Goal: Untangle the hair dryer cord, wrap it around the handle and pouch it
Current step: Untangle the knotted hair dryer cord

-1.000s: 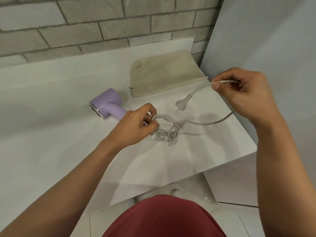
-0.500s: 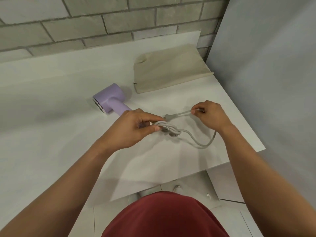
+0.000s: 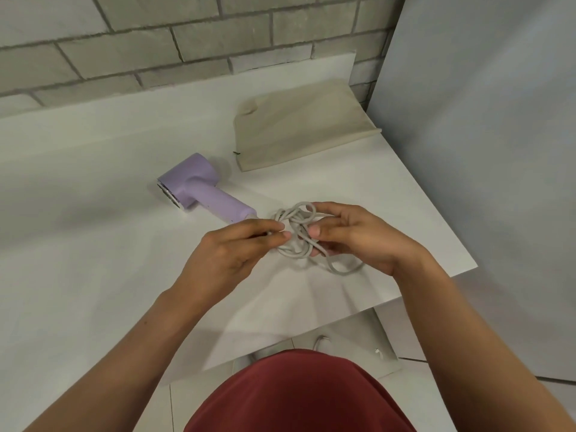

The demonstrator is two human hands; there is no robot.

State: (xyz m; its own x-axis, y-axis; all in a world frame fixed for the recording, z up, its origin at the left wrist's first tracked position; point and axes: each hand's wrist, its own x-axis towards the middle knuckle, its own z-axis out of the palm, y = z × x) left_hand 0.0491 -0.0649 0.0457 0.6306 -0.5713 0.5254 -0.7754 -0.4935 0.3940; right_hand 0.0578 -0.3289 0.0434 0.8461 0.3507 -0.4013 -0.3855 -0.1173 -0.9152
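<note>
A lilac hair dryer [image 3: 199,190] lies on its side on the white table [image 3: 93,244], handle pointing right toward my hands. Its grey cord [image 3: 296,235] is bunched in a tangled knot just past the handle's end, with one loop trailing to the lower right. My left hand [image 3: 230,254] pinches the cord at the left of the knot. My right hand [image 3: 352,235] grips the knot from the right, fingers curled through the loops. The plug is hidden. A flat beige pouch [image 3: 299,126] lies behind, near the wall.
A grey brick wall [image 3: 156,42] backs the table. A grey panel [image 3: 483,151] stands close on the right, beside the table's right edge. The table's front edge runs just in front of my red-clothed body, with tiled floor below.
My right hand has come in from the right, bringing the cord's free end to the knot, and now holds the tangle. The left hand has stayed at the knot. The plug has gone out of sight.
</note>
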